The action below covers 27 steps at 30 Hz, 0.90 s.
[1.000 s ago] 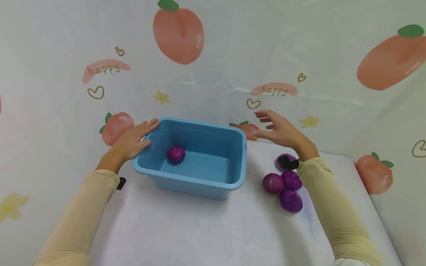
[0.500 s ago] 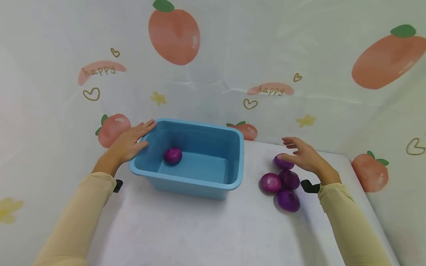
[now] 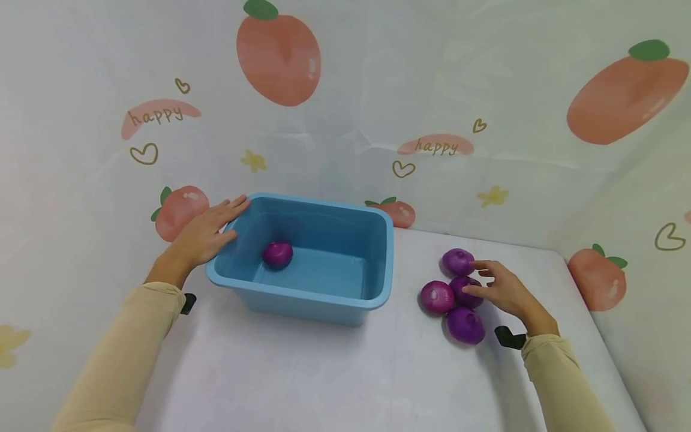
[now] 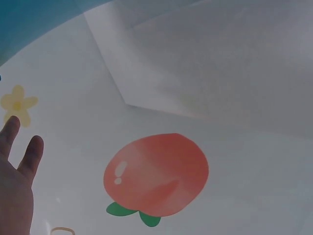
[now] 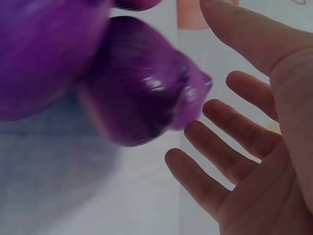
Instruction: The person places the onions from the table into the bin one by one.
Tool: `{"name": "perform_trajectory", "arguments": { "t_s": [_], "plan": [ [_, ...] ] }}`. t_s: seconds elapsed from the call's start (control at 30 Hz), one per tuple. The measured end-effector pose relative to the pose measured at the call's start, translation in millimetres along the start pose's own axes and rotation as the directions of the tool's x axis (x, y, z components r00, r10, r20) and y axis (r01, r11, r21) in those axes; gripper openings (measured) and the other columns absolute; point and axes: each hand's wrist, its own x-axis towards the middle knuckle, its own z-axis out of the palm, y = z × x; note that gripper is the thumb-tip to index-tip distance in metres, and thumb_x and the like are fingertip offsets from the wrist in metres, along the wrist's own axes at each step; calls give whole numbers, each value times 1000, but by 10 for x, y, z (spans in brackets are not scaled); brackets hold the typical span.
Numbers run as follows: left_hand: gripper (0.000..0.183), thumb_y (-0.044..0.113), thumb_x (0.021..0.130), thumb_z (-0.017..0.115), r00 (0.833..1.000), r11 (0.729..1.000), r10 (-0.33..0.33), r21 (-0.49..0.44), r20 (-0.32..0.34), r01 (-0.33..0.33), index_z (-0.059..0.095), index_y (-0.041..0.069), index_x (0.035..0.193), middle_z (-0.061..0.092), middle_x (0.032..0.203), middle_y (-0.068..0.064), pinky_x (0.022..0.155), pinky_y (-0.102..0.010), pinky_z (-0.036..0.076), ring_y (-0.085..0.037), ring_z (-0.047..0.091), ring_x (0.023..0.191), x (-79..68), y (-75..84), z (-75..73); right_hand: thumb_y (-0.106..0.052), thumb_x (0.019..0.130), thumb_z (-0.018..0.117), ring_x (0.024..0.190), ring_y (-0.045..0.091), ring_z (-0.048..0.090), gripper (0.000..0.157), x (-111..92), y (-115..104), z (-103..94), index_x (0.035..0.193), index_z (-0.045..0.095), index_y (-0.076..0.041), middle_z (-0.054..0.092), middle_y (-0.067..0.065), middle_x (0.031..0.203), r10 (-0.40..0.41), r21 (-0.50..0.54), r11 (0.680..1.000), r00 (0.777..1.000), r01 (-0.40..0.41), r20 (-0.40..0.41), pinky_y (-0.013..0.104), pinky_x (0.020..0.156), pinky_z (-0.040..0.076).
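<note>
My left hand point(image 3: 202, 236) rests with extended fingers on the left rim of a blue plastic basin point(image 3: 302, 305). One purple onion point(image 3: 278, 255) lies inside the basin, toward its left end. Right of the basin, several purple onions sit in a cluster on the table. My right hand point(image 3: 504, 291) is over the cluster's right side, thumb and fingers spread apart, nearest the middle onion point(image 3: 463, 292). In the right wrist view that onion point(image 5: 142, 83) appears in front of the relaxed fingers point(image 5: 234, 127), with nothing gripped. The left wrist view shows only part of the left hand point(image 4: 17, 191).
The other clustered onions are a back one point(image 3: 458, 262), a lighter left one point(image 3: 437, 297) and a front one point(image 3: 465, 326). A white cloth-covered table point(image 3: 302, 378) lies under everything. A printed backdrop point(image 3: 356, 90) rises right behind the basin.
My right hand has moved right, then down toward the onions, from beside the basin's right end. My left hand stays on the rim. The whole view has shifted slightly.
</note>
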Motion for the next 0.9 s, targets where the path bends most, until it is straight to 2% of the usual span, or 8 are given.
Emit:
{"name": "perform_trajectory", "arguments": {
  "t_s": [0.43,0.73,0.9],
  "plan": [
    [66,35,99,43,1000,1000,-4,3,3,4,26,28,163,25,171,-4,118,-75,24,-46,24,156,1,-1,-5,-33,90,77,127,56,54,72,-87,187,225,145,48,4,46,32,147,19,58,998,999,-16,-42,67,103,47],
    [65,35,99,43,1000,1000,6,-3,-12,-6,28,27,162,27,170,-5,119,-74,23,-46,24,155,4,-16,10,-33,89,78,127,51,51,76,-50,235,343,147,44,3,46,34,145,63,70,996,998,-61,-24,62,102,47],
    [65,34,99,43,1000,1000,15,-6,-19,-15,29,27,162,28,170,-5,119,-74,24,-47,25,155,14,-23,27,-36,88,79,126,50,52,76,-72,231,358,147,46,0,47,32,145,57,58,997,996,-54,-64,61,100,48]
  ]
}}
